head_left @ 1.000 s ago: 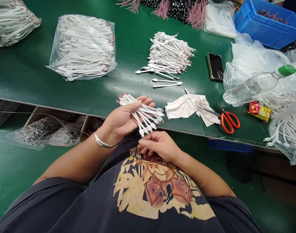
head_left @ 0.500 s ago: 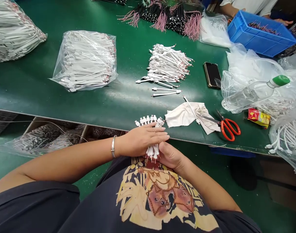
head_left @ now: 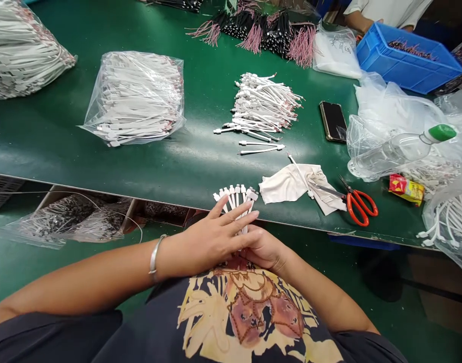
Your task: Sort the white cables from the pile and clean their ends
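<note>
A small fan of short white cables (head_left: 237, 196) stands up between my hands at the table's front edge, connector ends pointing away from me. My right hand (head_left: 267, 247) is closed around the bundle from the right, low against my shirt. Across the front of the cables lies my left hand (head_left: 208, 239), its fingers stretched out and spread, touching them. The lower cable ends are hidden behind this hand. Just beyond, on the table, a white cloth (head_left: 284, 185) has a single white cable (head_left: 299, 171) lying over it. Red-handled scissors (head_left: 359, 204) rest partly on the cloth.
A pile of white cables (head_left: 267, 103) lies mid-table, with a bagged stack of cables (head_left: 140, 96) to its left. A phone (head_left: 333, 121), a clear bottle (head_left: 395, 151) and a blue bin (head_left: 405, 60) are at the right. Another person's arm (head_left: 357, 21) shows behind the bin.
My left hand has moved down toward my body and its fingers have spread. It now covers the lower cable ends, while more of the connector ends shows. My right hand stays around the bundle.
</note>
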The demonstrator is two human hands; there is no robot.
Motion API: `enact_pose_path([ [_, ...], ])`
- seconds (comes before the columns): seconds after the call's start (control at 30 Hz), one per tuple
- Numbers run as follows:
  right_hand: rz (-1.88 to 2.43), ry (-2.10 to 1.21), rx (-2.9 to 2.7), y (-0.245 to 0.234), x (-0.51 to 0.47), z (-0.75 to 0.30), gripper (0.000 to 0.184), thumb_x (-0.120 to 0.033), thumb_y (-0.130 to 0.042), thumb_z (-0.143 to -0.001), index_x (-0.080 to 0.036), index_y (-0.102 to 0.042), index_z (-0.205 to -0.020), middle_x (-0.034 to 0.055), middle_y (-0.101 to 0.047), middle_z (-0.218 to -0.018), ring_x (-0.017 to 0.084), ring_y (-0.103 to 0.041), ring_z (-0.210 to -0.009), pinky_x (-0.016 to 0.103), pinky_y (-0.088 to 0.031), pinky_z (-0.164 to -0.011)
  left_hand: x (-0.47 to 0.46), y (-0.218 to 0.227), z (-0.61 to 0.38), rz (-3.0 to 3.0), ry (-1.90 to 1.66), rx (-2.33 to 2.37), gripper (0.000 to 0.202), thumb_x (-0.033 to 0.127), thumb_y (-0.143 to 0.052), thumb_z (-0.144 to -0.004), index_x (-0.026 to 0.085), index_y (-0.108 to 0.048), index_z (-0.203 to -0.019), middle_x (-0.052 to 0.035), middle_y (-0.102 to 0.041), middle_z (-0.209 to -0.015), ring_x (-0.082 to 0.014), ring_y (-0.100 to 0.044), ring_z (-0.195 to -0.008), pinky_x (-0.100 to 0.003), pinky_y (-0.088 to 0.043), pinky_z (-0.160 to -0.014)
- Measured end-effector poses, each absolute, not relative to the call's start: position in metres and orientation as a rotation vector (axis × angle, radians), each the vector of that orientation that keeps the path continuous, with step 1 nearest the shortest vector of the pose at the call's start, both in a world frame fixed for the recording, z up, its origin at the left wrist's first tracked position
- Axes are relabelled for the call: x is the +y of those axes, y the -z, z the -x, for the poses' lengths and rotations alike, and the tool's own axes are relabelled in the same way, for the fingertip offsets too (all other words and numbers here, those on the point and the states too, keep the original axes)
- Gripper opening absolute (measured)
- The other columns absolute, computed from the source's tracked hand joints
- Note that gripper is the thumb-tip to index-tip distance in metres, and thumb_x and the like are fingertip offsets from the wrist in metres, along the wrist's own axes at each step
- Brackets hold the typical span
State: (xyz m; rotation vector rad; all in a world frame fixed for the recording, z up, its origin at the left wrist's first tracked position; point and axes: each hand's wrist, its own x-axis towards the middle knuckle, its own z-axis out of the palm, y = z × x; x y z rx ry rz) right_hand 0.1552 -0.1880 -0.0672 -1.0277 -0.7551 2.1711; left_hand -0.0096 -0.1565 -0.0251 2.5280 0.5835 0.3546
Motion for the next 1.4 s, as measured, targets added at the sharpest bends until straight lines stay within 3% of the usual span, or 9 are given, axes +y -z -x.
enact_pose_path([
  [0.1,0.888,-2.412,-0.567,0.069,-0.186,-0.162,0.037,-0.035,-0.075,-0.067,-0.016,-0.068,-0.098,0.0082,-0.07,-0.091,0.021,-0.067,-0.084,0.039,-0.05,-0.085,-0.171,0.021,0.032,-2.362,-0.396,0.717,0.049,0.018,-0.053,-0.084,0.026,-0.047,-0.132,-0.0107,-0.056,-0.131,-0.0274,-0.046,-0.124,-0.05,-0.023,-0.109],
  [0.17,0.819,-2.476,-0.51,0.07,-0.185,-0.166,0.041,-0.039,-0.075,-0.067,-0.013,-0.068,-0.097,0.0093,-0.07,-0.092,0.019,-0.066,-0.084,0.036,-0.049,-0.087,-0.178,0.02,0.046,-2.153,-0.454,0.825,0.049,0.023,-0.06,-0.081,0.028,-0.05,-0.129,-0.009,-0.064,-0.118,-0.0254,-0.057,-0.108,-0.041,-0.041,-0.097],
  [0.23,0.766,-2.506,-0.493,0.071,-0.184,-0.166,0.041,-0.039,-0.074,-0.069,-0.012,-0.067,-0.1,0.01,-0.069,-0.097,0.017,-0.065,-0.086,0.032,-0.048,-0.086,-0.185,0.021,0.052,-1.912,-0.526,0.954,0.043,0.023,-0.061,-0.08,0.029,-0.057,-0.122,-0.0078,-0.067,-0.11,-0.0234,-0.061,-0.099,-0.034,-0.048,-0.087],
  [0.43,1.007,-2.43,-0.347,0.078,-0.187,-0.154,0.03,-0.025,-0.079,-0.064,-0.013,-0.068,-0.089,0.0025,-0.069,-0.077,0.01,-0.066,-0.068,0.022,-0.053,-0.072,-0.204,0.046,0.024,-1.308,-0.739,1.081,0.027,0.024,-0.053,-0.087,0.026,-0.067,-0.11,-0.0059,-0.065,-0.118,-0.0208,-0.059,-0.108,-0.032,-0.045,-0.096],
  [0.57,1.108,-2.446,-0.426,0.078,-0.188,-0.163,0.032,-0.031,-0.077,-0.067,-0.011,-0.067,-0.09,0.0054,-0.07,-0.075,0.011,-0.068,-0.065,0.018,-0.054,-0.063,-0.212,0.066,0.016,-1.008,-0.75,1.025,0.027,0.026,-0.056,-0.086,0.025,-0.067,-0.11,-0.0068,-0.066,-0.118,-0.02,-0.06,-0.109,-0.034,-0.044,-0.098],
  [0.73,1.11,-2.278,-0.641,0.068,-0.189,-0.192,0.024,-0.032,-0.069,-0.076,-0.012,-0.066,-0.087,0.0033,-0.068,-0.069,0.01,-0.065,-0.055,0.016,-0.051,-0.05,-0.211,0.078,0.025,-0.91,-0.369,0.776,0.033,0.025,-0.059,-0.083,0.019,-0.062,-0.116,-0.0109,-0.063,-0.121,-0.0212,-0.059,-0.111,-0.037,-0.042,-0.098],
  [0.97,1.117,-2.221,-0.717,0.068,-0.203,-0.192,0.028,-0.037,-0.068,-0.077,-0.011,-0.066,-0.088,0.0055,-0.069,-0.074,0.011,-0.066,-0.058,0.017,-0.051,-0.05,-0.222,0.095,0.028,-1.205,-0.514,1.09,0.039,0.025,-0.057,-0.081,0.018,-0.055,-0.119,-0.0115,-0.057,-0.127,-0.023,-0.052,-0.118,-0.041,-0.04,-0.101],
  [1.23,1.084,-2.257,-0.699,0.081,-0.201,-0.181,0.03,-0.038,-0.067,-0.077,-0.011,-0.066,-0.09,0.0057,-0.068,-0.074,0.011,-0.066,-0.06,0.017,-0.05,-0.051,-0.225,0.113,0.034,-1.526,-0.285,1.387,0.049,0.029,-0.045,-0.084,0.012,-0.048,-0.129,-0.0159,-0.05,-0.134,-0.028,-0.044,-0.125,-0.044,-0.031,-0.107],
  [1.4,1.064,-2.282,-0.678,0.08,-0.2,-0.18,0.035,-0.038,-0.067,-0.078,-0.012,-0.064,-0.102,0.0058,-0.069,-0.077,0.012,-0.067,-0.062,0.018,-0.051,-0.052,-0.219,0.106,0.031,-1.287,-0.299,1.361,0.046,0.038,-0.049,-0.083,0.012,-0.052,-0.121,-0.0151,-0.061,-0.117,-0.0274,-0.057,-0.107,-0.042,-0.043,-0.092],
])
